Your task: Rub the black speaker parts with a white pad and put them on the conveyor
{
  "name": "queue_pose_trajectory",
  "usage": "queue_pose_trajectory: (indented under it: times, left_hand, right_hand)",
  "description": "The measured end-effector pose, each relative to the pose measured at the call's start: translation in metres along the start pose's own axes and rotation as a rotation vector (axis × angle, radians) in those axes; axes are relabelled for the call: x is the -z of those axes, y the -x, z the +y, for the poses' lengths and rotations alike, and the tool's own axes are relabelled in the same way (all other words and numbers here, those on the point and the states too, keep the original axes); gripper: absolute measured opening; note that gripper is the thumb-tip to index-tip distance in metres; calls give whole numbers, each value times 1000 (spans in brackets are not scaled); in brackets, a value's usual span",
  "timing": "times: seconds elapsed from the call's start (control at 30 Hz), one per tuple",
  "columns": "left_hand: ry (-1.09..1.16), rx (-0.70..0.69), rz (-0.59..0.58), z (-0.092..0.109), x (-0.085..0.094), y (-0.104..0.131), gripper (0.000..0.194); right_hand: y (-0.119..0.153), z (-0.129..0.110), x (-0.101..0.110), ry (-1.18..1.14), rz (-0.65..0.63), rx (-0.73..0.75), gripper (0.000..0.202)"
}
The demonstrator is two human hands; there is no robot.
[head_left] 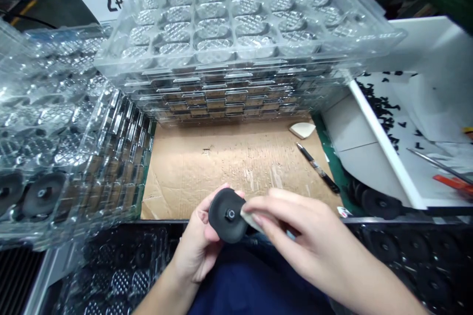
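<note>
Black disc (pixel 227 215), matte, rounded, with a little hub in the middle, sits low in the middle of the view, above a worn cardboard sheet (pixel 236 162) on the surface. Biggest stuff first: stacks of clear ribbed plastic trays (pixel 236 24) behind and left, then a white bin (pixel 391 157) with black bits. Left hand (pixel 197 246) pinches the disc's edge; right hand (pixel 306 241) presses a pale wedge (pixel 249 219) against it. Slim black pen (pixel 318 167) lies nearby.

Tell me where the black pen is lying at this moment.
In the head view, the black pen lies on the right edge of the cardboard sheet, below a small white wedge and left of the white tray.
</note>
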State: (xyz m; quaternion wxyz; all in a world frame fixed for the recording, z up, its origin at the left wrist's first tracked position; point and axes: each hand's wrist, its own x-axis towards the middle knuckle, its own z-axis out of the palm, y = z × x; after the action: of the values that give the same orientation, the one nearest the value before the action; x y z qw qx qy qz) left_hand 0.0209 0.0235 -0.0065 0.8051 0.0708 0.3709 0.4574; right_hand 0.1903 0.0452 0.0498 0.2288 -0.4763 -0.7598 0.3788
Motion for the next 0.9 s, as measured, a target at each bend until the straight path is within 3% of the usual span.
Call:
queue_pose_trajectory:
  times: [0.07, 0.1, 0.2, 0.27, 0.37, 0.47, 0.63, 0.73, 0.8, 0.9]
  left_hand:
    - [4, 22, 0, -1, -5, 1, 62]
    - [2, 39, -3, -2, -7, 2, 61]
    - [-20, 63, -57, -2, -9, 3, 60]
    - [-20, 69, -98, -1, -7, 3, 61]
    - [63, 107, -125, 0, -2, 3, 61]
    - [133, 161, -146, 3, 2, 3, 62]
    - [99, 196, -130, 7, 3, 1, 62]
    - [96, 176, -134, 5, 0, 1, 59]
    - [94, 163, -149, 2, -2, 1, 57]
    - [44, 130, -139, -4, -2, 2, 50]
  right_hand:
    - [-2, 2, 1, 164, 122, 84, 21]
    - [-6, 2, 0, 202, 159, 198, 23]
    - [-21, 9, 0, 65, 97, 480, 26]
    - [-26, 17, 3, -19, 69, 407, 23]
    - [-19, 32, 5, -5, 200, 113, 21]
    - [1, 53, -14, -60, 213, -100, 21]
    - [25, 87, -59, -35, 79, -204, 23]
    - [24, 83, -48, -21, 153, -259, 20]
    - [17, 65, -29, -14, 278, -205, 19]
    - [1, 30, -8, 19, 319, 204, 24]
